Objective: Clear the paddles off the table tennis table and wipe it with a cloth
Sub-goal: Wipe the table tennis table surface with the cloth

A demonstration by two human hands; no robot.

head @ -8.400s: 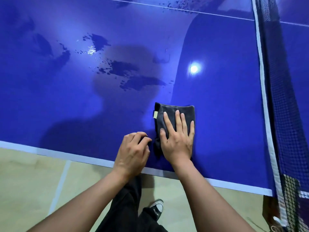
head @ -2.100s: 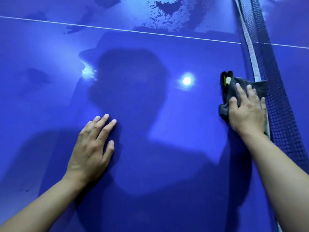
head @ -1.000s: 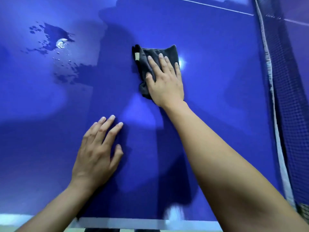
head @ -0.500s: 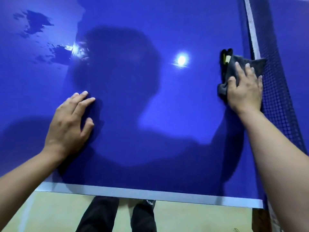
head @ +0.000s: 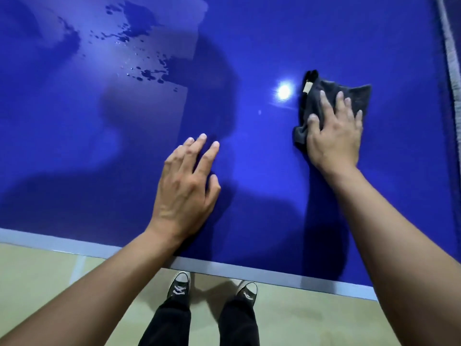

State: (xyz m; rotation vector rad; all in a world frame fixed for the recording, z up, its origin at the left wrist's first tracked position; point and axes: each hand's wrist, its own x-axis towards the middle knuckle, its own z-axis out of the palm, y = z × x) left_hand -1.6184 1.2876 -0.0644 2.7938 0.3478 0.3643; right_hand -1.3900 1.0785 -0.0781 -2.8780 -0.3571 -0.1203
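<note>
The dark grey cloth [head: 354, 96] is pressed flat on the blue counter [head: 249, 46] under the right hand [head: 335, 136]. The fingers are spread and nearly straight across the cloth, and nothing is gripped or pinched. The cloth is folded, and its longer side appears to run away from the near edge. A pale label [head: 307, 86] is seen at its far left corner. It lies on the right part of the counter, near the net [head: 451, 58] but apart from it.

The left hand [head: 185, 186] is laid open on the bare surface, palm down, closer to the near edge. Nothing is held by it, and it seems to be used as a brace.

A patch of water drops [head: 139, 68] is seen at the far left, well apart from the cloth and beyond the left hand. The left hand is nearer to it, but the cloth is under the right. A long sweep leftward and away from the body is therefore judged to be needed, passing beyond the left fingertips.

No paddles are seen on the part of the counter in view, so the clearing is judged done and the wiping under way.
</note>
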